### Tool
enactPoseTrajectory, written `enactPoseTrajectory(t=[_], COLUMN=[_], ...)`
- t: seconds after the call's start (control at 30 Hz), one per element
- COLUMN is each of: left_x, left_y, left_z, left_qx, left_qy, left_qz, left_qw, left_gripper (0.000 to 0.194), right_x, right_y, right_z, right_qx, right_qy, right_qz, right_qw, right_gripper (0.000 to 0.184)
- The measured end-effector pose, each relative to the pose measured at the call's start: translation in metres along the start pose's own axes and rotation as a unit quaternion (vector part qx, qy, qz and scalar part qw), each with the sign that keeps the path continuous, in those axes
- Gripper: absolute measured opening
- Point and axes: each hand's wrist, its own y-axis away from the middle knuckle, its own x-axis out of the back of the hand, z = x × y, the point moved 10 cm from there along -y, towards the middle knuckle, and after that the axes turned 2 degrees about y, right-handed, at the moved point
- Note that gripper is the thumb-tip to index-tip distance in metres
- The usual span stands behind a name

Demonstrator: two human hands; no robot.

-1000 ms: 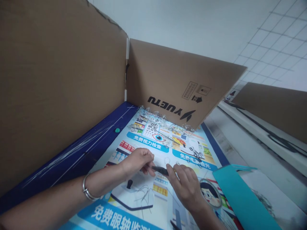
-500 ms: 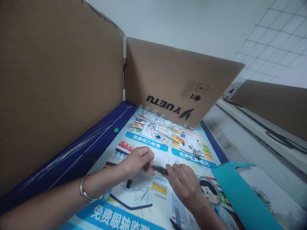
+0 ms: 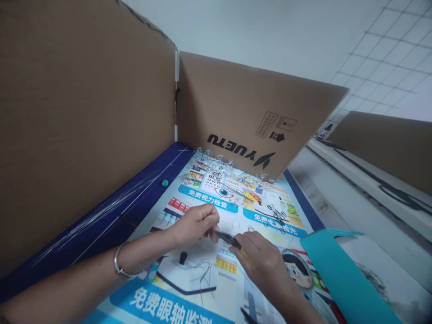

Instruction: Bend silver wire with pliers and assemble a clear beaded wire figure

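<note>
In my right hand (image 3: 261, 254) is a pair of pliers (image 3: 228, 238) with dark jaws and a bit of yellow handle showing. The jaws point left and meet the fingertips of my left hand (image 3: 200, 222). Those fingers are pinched together around something too small and hidden to name. Just below my left hand, several thin, bent wires (image 3: 204, 276) lie on a printed poster (image 3: 189, 301). A few thin loops (image 3: 236, 223) rest beyond the pliers, and a cluster of dark rings (image 3: 276, 213) lies farther back on the right.
Clear, shiny small pieces (image 3: 229, 170) are strewn along the back, below a cardboard panel (image 3: 243, 108). Another tall cardboard panel (image 3: 84, 112) walls off the left. A teal folder-like piece (image 3: 344, 274) stands at right. A small green object (image 3: 164, 183) sits on the blue edge.
My right hand has turned slightly, so the yellow on the pliers' handle now shows. The jaws remain at my left fingertips. The view has shifted a little.
</note>
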Motion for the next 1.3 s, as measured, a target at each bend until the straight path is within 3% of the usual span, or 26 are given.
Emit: enactPoseTrajectory(t=[0.13,0.33,0.6,0.9,1.3], left_x=[-0.001,-0.005,-0.003,-0.005,-0.005], left_y=[0.0,0.002,0.0,0.002,0.003], left_z=[0.0,0.005,0.0,-0.001,-0.001], left_qx=[0.0,-0.012,0.01,0.033,0.029], left_qy=[-0.032,-0.051,-0.001,0.029,0.042], left_qz=[-0.011,-0.028,-0.014,-0.01,-0.003], left_qw=[0.999,0.998,1.0,0.999,0.999], left_gripper=[0.017,0.018,0.017,0.021,0.02], right_x=[-0.006,-0.025,-0.003,0.0,0.001], right_y=[0.004,0.012,0.0,0.004,0.002], right_z=[0.01,0.021,0.005,-0.005,-0.008], right_qx=[-0.053,-0.106,-0.007,0.059,0.062], right_qy=[-0.06,-0.137,-0.018,0.095,0.077], right_qz=[-0.041,-0.15,-0.043,-0.025,-0.007], right_qw=[0.996,0.973,0.999,0.993,0.995], right_gripper=[0.025,0.017,0.02,0.019,0.016])
